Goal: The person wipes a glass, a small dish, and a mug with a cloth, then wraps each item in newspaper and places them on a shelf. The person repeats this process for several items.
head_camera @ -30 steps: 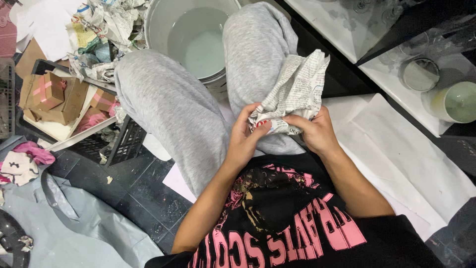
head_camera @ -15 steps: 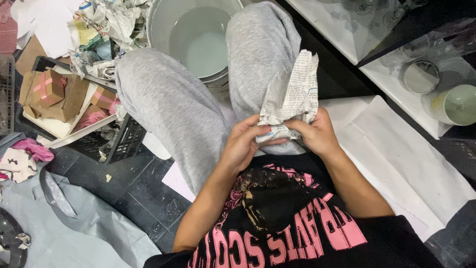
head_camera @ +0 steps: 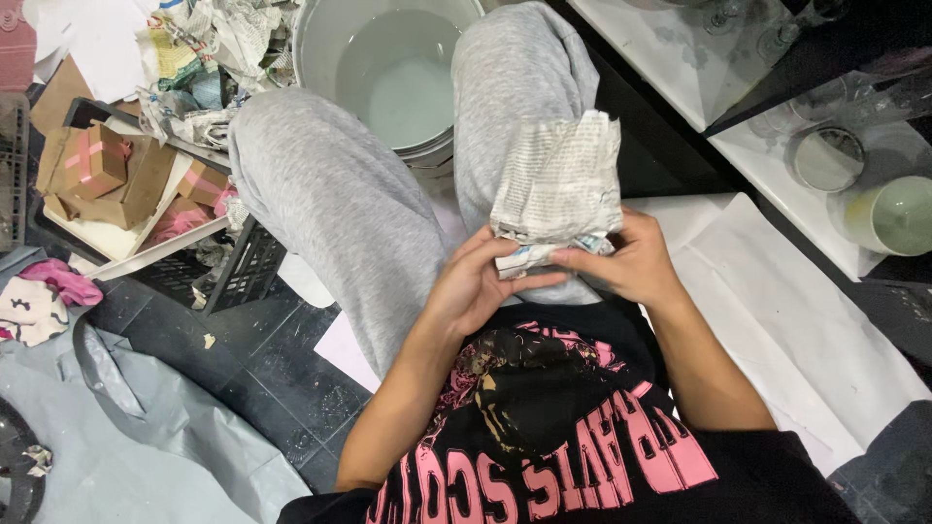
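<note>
Loosely, newspaper bundle [head_camera: 558,184] pinched at bottom by left hand [head_camera: 476,286] and right hand [head_camera: 631,267]; wrap could be torn if twisted hard.

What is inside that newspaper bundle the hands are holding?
Only the crumpled newspaper shows, wrapped around something. The left hand and right hand fold its lower end. The paper covers whatever it wraps, so that cannot be seen.

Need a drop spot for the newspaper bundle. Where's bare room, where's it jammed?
Free: the white paper sheets on the floor beside the right hand, and the dark tiles below the black crate. Crowded: the crumpled newspaper and cardboard boxes beyond the crate, and the cups on the white ledge.
</note>
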